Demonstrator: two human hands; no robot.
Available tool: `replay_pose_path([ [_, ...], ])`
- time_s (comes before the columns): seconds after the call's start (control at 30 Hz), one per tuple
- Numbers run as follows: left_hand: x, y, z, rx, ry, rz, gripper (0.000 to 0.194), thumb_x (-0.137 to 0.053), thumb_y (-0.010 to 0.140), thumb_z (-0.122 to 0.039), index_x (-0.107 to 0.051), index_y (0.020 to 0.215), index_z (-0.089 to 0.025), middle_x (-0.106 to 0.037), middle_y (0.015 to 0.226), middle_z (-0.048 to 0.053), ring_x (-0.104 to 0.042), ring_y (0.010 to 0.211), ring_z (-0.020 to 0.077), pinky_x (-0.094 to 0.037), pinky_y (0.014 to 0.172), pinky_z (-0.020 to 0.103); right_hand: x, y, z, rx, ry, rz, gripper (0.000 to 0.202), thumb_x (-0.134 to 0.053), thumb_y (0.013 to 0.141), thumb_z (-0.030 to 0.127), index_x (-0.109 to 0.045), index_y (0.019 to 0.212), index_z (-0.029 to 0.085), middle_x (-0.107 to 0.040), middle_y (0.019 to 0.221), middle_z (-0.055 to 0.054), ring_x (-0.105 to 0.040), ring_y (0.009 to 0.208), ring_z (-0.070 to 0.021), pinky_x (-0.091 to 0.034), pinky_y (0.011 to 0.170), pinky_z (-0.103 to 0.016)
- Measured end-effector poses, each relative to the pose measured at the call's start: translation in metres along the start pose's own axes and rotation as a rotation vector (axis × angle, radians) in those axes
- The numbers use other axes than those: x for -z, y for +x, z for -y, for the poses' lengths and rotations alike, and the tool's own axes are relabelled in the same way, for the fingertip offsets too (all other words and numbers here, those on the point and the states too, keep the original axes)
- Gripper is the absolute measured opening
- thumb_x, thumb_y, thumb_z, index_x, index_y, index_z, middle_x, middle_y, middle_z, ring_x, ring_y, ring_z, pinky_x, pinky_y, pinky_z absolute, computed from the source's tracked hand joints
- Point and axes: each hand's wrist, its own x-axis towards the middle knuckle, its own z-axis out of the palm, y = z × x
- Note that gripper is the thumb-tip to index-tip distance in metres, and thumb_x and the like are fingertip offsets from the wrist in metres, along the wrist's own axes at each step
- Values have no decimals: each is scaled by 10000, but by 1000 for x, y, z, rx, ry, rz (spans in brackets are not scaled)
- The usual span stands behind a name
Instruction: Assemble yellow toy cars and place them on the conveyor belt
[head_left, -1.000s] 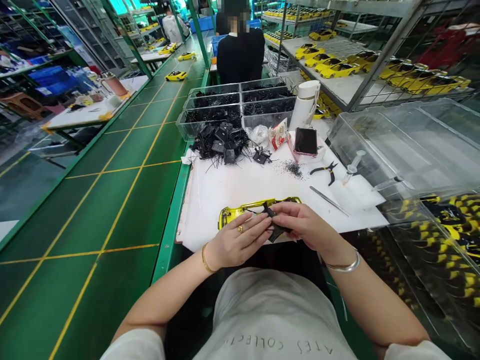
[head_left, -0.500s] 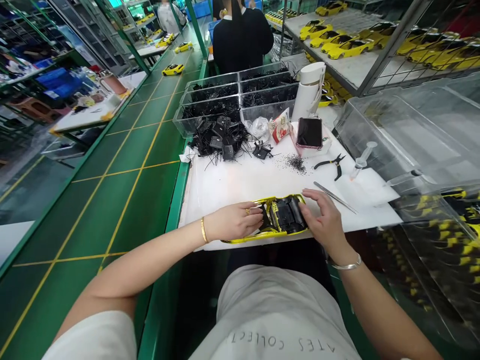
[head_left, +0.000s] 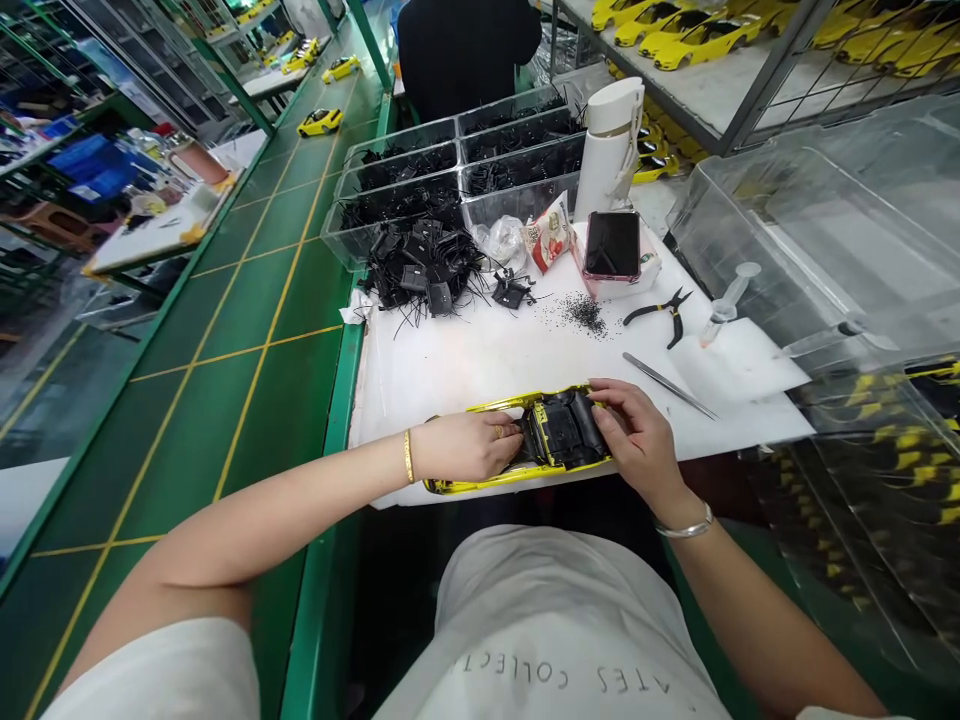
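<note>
A yellow toy car body [head_left: 487,488] lies upside down near the front edge of the white work board, its hollow inside facing up. A black interior piece [head_left: 568,430] sits in its right half. My left hand [head_left: 469,447] reaches over the left half, fingers closed together and pushed down inside on a small black part [head_left: 526,450], mostly hidden beneath them. My right hand [head_left: 637,440] grips the body's right end, thumb and fingers on its rim. Tweezers [head_left: 670,385] lie just beyond my right hand.
Black wired parts [head_left: 424,265] are heaped before a divided clear bin [head_left: 352,250]. Small black screws [head_left: 587,314], cutting pliers [head_left: 664,316], a syringe [head_left: 727,305], a phone [head_left: 612,245] and a white bottle [head_left: 606,145] lie or stand behind. A green conveyor [head_left: 247,400] runs along the left.
My left fingers have gone deeper into the car body, and the black part they held now shows less. The body sits slightly further left in view. My right hand keeps its end.
</note>
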Motion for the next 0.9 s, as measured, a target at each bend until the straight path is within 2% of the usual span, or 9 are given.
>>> replay_pose_path([
  [0.13, -2, 3, 1, -70, 117, 16, 245, -431, 947, -148, -670, 947, -99, -692, 986, 138, -656, 863, 175, -554, 855, 327, 0, 0, 2, 1, -11, -2, 138, -580, 903, 211, -639, 1027, 212, -627, 1157, -82, -588, 1094, -207, -474, 966, -389],
  [0.23, -2, 3, -1, -111, 220, -9, 254, -437, 938, -131, -686, 932, -82, -697, 1018, 134, -660, 838, 175, -554, 869, 321, 0, 0, 2, 0, -16, -3, 139, -580, 901, 203, -638, 1028, 208, -628, 1156, -85, -590, 1091, -206, -474, 963, -388],
  [0.33, -2, 3, -3, -107, 263, -16, 274, -430, 937, -133, -694, 932, -59, -702, 1012, 146, -667, 837, 187, -557, 877, 330, 0, 1, 2, 4, -23, -3, 137, -584, 897, 197, -636, 1024, 205, -629, 1148, -88, -589, 1089, -207, -475, 958, -386],
  [0.47, -2, 6, -8, -59, 231, 36, 304, -408, 943, -139, -686, 978, -22, -707, 1009, 166, -676, 834, 199, -567, 843, 328, -1, 0, 5, 4, -66, -8, 135, -592, 886, 194, -633, 1015, 198, -622, 1142, -92, -586, 1082, -208, -474, 951, -382],
  [0.6, -1, 8, -11, 61, 152, 111, 346, -392, 958, -165, -643, 1127, 3, -695, 1106, 168, -675, 956, 209, -558, 866, 299, -1, -1, 7, 16, -117, 6, 123, -578, 887, 193, -635, 996, 196, -617, 1143, -92, -581, 1082, -213, -468, 949, -387],
  [0.7, -1, 3, -10, 42, 114, 180, 359, -368, 965, -162, -631, 1174, -35, -631, 1244, 181, -652, 1059, 225, -534, 924, 324, -1, 0, 6, 24, -134, 9, 119, -558, 894, 190, -632, 987, 198, -613, 1143, -91, -578, 1085, -220, -466, 947, -399],
  [0.9, -2, -7, -7, 41, -12, 152, 379, -335, 972, -163, -617, 1216, -98, -518, 1394, 171, -543, 1260, 248, -460, 1048, 382, -1, -1, 4, 39, -162, 28, 128, -536, 899, 180, -626, 986, 210, -607, 1153, -94, -575, 1087, -236, -470, 945, -429],
])
